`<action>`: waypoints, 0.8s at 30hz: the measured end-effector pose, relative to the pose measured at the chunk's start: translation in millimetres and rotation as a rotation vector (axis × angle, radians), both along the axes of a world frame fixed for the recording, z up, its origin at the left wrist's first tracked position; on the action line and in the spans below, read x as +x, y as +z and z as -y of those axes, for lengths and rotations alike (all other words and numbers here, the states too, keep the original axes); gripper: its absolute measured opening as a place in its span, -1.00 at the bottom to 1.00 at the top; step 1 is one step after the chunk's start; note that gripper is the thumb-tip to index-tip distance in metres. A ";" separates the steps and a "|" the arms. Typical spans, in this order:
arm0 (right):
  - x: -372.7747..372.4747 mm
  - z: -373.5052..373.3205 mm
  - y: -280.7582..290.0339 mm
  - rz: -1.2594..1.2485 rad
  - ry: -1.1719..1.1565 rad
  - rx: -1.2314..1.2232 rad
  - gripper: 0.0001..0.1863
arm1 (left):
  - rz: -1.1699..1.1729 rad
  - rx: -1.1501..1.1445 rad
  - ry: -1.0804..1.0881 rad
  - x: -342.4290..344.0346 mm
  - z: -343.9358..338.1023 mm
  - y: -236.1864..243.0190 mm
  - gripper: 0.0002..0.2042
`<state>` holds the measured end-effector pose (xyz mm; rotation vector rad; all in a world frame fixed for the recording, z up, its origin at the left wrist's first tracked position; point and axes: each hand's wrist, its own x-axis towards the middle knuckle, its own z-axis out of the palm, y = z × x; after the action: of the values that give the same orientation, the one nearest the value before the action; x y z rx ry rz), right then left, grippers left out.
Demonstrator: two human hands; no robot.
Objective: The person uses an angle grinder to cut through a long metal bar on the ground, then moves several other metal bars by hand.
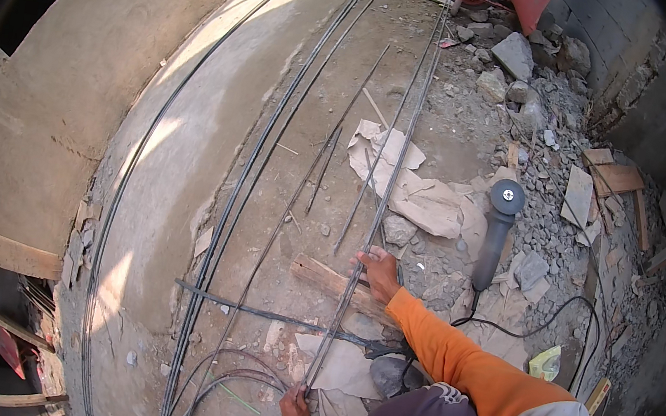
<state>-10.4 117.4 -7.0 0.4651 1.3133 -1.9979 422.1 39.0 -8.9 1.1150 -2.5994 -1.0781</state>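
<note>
A long, thin bundle of steel rebar rods [338,315] runs away from me over the dirt ground. My left hand [294,405] is closed round its near end, low in the picture. Further along the same rods, my right hand [378,273] grips them with its fingers curled over. Beneath the rods near my right hand lies a rough wooden block [324,278]. A dark bar [254,311] crosses the ground between my hands and passes under or beside the bundle; I cannot tell which. To the right, an angle grinder [495,238] rests on rubble, its black cord trailing off.
More long rebar [251,161] lies on the left, beside a concrete strip [189,157]. Torn brown paper [425,199] sits past my right hand. Broken stone [514,57], gravel and wood scraps [615,178] line the right wall. A red wheelbarrow [528,3] stands at the far end.
</note>
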 end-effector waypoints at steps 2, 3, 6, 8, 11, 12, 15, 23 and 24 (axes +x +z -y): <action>0.4 1.6 0.8 0.003 0.000 -0.001 -0.56 | -0.018 -0.026 -0.010 2.9 2.4 -1.9 -0.76; 0.2 0.9 -0.1 0.001 0.003 -0.001 -0.56 | -0.021 -0.033 -0.017 2.9 2.1 -2.0 -0.76; -0.3 -0.6 -1.8 -0.001 0.007 -0.004 -0.56 | 0.005 -0.021 -0.013 2.3 1.2 -0.9 -0.77; -0.2 -1.2 -2.0 0.002 0.003 -0.010 -0.57 | 0.008 -0.018 -0.009 1.4 0.7 0.5 -0.78; 0.6 -0.8 -1.3 0.006 -0.003 -0.020 -0.57 | -0.011 -0.047 -0.026 1.4 1.7 1.5 -0.79; 0.8 -0.3 -0.9 0.006 -0.005 -0.022 -0.58 | -0.005 -0.064 -0.039 2.7 3.7 1.1 -0.80; 0.6 0.1 -1.9 0.005 -0.008 -0.024 -0.61 | -0.023 -0.091 -0.057 5.6 6.3 -2.3 -0.80; 0.7 1.6 -1.8 0.011 -0.012 -0.023 -0.67 | -0.017 -0.088 -0.066 8.1 9.5 -7.0 -0.80; 0.3 0.9 -2.2 0.012 -0.011 -0.021 -0.67 | -0.022 -0.096 -0.067 7.4 8.2 -6.1 -0.80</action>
<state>-10.0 116.5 -9.2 0.4741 1.2840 -2.0131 429.5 30.8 -15.0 0.9971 -2.6574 -0.9614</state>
